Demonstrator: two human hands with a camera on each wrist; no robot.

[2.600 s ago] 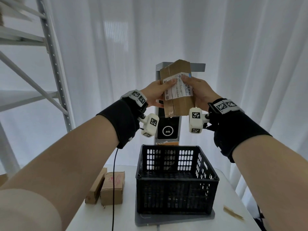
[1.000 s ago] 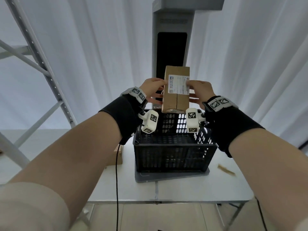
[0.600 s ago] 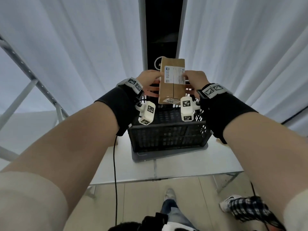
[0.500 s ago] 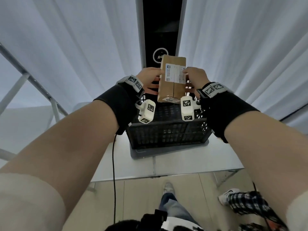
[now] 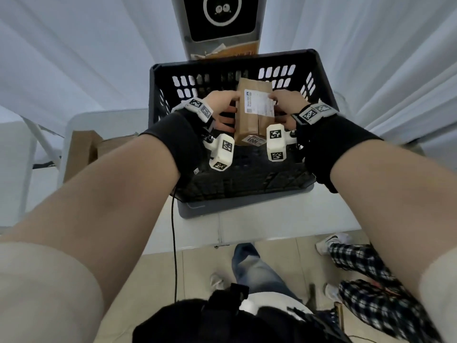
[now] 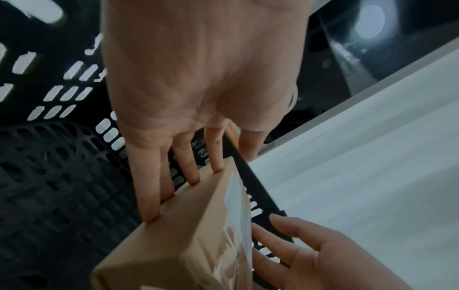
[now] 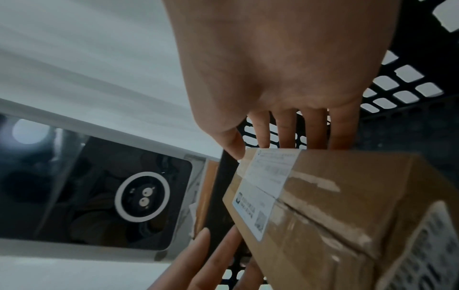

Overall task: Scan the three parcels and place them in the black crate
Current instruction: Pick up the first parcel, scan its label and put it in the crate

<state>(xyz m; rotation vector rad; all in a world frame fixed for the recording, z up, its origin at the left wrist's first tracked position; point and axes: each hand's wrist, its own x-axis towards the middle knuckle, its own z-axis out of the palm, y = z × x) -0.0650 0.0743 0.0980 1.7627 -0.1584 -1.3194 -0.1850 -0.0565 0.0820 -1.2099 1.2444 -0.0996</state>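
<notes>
Both hands (image 5: 223, 112) grip the parcel (image 5: 254, 112) inside the black crate (image 5: 232, 63)

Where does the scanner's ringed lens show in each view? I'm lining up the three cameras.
Head: scanner lens, top centre, behind the black crate.
Left wrist: not clearly in view; only a blurred glow at upper right.
Right wrist: lower left.
Shared landmark: the parcel.

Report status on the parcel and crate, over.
Left hand and right hand hold the parcel between them. Parcel over the black crate. Nothing obstructing.
</notes>
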